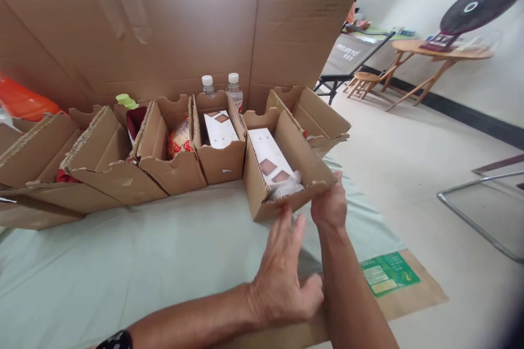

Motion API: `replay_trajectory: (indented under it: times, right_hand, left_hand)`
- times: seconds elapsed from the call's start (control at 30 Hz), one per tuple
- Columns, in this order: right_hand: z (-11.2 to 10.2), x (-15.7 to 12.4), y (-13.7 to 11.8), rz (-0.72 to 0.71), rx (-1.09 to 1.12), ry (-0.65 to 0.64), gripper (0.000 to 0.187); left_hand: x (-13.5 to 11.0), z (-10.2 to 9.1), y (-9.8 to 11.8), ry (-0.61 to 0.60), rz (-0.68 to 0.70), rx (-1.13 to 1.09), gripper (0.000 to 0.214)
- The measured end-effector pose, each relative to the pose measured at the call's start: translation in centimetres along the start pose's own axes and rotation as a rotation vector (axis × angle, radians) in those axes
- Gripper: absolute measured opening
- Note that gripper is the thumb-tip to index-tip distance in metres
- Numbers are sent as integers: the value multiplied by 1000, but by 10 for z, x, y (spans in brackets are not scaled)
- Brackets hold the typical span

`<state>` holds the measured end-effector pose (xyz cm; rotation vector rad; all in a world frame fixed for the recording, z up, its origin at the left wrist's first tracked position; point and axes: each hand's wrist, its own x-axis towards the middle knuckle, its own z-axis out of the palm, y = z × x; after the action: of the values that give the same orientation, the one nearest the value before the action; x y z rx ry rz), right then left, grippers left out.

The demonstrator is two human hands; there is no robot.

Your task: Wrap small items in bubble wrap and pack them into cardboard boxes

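An open-topped cardboard box (305,152) sits at the right end of a row, turned slightly askew. In it are a white carton with brown diamond shapes (268,155) and a crumpled clear plastic bag (286,186). My left hand (284,278) is open, with its fingers stretched toward the box's front panel and their tips at its lower edge. At the front right corner, my right hand (331,204) grips the same box, its fingers partly hidden. Just left stands another cardboard box (221,163) with a similar white carton (221,130).
Several more cardboard boxes (174,174) line up to the left, one holding a red-and-clear food packet (180,139). Two capped bottles (233,90) stand behind, before a tall cardboard panel (184,22). Pale green cloth (196,245) covers the surface. A folding chair (352,57) stands beyond.
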<state>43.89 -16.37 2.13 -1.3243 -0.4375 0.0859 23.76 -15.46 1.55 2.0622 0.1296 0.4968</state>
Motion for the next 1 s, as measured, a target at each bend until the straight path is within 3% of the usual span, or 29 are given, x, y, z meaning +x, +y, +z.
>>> replay_trajectory:
  times: [0.1, 0.23, 0.37, 0.47, 0.57, 0.63, 0.7, 0.77, 0.87, 0.93, 1.0]
  right_hand:
    - [-5, -1, 3, 60, 17, 61, 64]
    - [-5, -5, 7, 28, -76, 101, 53]
    - [4, -17, -12, -53, -155, 81, 35]
    - [32, -28, -46, -173, -306, -145, 29]
    - [85, -28, -82, -320, -580, -501, 44]
    - [125, -21, -95, -357, -889, -675, 53]
    - [156, -14, -99, -344, -1157, -730, 43]
    - [171, -15, -99, -327, -1277, -713, 28]
    - [153, -38, -102, -381, -1238, -650, 23]
    - [114, -66, -109, -489, -1114, -602, 20]
    - [60, -98, -118, -579, -948, -601, 16]
  left_hand:
    - [39, -12, -14, 20, -77, 37, 104]
    - [83, -26, -27, 16, -109, 92, 101]
    - [93, -43, -32, 12, -164, 113, 96]
    - [64, -57, -34, 46, -183, 106, 83]
    - [13, -66, -36, 132, -212, 104, 68]
    - [-24, -72, -38, 189, -290, 88, 61]
    - [-58, -80, -39, 237, -368, 72, 54]
    - [-86, -91, -41, 283, -421, 60, 48]
    - [-114, -110, -42, 357, -486, 28, 44]
    - [-124, -122, -42, 414, -502, 10, 47]
    - [-130, -129, -40, 472, -473, 12, 52]
